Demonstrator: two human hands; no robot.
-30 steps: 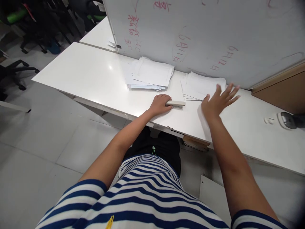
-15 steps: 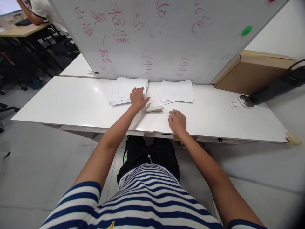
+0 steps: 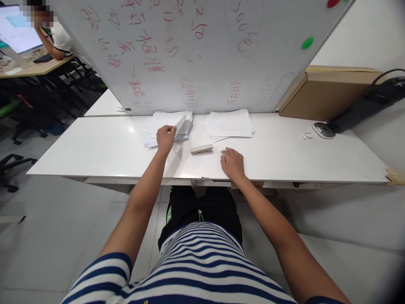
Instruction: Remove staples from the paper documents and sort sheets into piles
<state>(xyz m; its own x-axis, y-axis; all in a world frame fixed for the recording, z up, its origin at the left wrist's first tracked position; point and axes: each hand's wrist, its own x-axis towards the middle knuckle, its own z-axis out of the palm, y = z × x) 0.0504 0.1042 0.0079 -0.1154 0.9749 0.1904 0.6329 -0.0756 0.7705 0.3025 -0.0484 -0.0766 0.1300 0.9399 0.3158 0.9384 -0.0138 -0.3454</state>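
My left hand point(image 3: 166, 138) pinches the near right corner of a sheet of paper point(image 3: 181, 124), which curls up from the left paper stack point(image 3: 164, 118). How many sheets are in the pinch I cannot tell. A light-coloured stapler point(image 3: 201, 149) lies on the white table between my hands. To its right, my right hand point(image 3: 232, 162) rests on the tabletop near the front edge, fingers loosely bent and holding nothing. Beyond that hand lies the right paper stack point(image 3: 230, 123), with a few sheets sticking out unevenly beneath.
Behind the stacks stands a whiteboard point(image 3: 209, 67) with red writing and magnets. A cardboard box point(image 3: 335, 95), a black cylindrical object point(image 3: 363, 109), a dark-topped device point(image 3: 324, 130) and small white pieces point(image 3: 306, 135) are at the right. Another person point(image 3: 60, 38) sits at a desk far left.
My left hand has moved from over the left stack toward its near edge and has closed on a sheet, lifting its corner. My right hand stays put. The camera view has shifted.
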